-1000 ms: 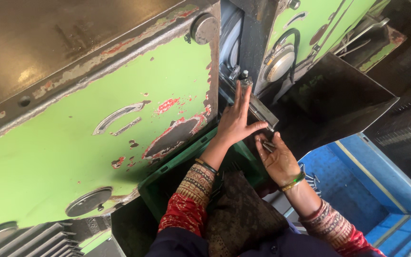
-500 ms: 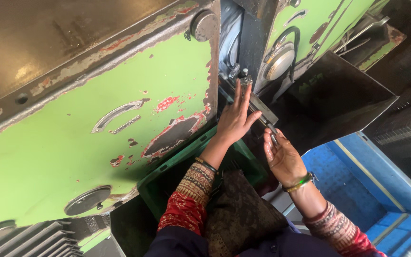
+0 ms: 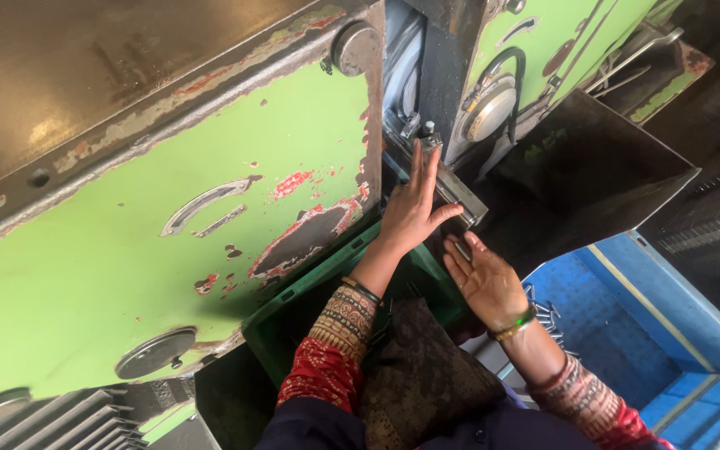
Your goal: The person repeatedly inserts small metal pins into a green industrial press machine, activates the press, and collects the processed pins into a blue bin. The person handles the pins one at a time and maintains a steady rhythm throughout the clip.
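Observation:
My left hand [image 3: 414, 208] lies flat, fingers spread, against a grey metal rail [image 3: 447, 187] that juts from the gap in a big green machine [image 3: 177, 217]. My right hand [image 3: 485, 279] is just below the rail's end, palm up and fingers apart, with a small silvery metal piece [image 3: 462, 250] at its fingertips; whether it grips the piece is unclear. A green plastic crate [image 3: 293, 321] sits under both hands, partly hidden by my arms and dark cloth.
A blue plastic crate [image 3: 668, 333] with several small metal parts [image 3: 543, 312] stands at the right. A dark metal chute [image 3: 593, 158] slopes above it. Grey ribbed casing [image 3: 52, 421] shows at the bottom left.
My right hand has turned palm up and dropped slightly below the rail's end. My left hand has stayed on the rail.

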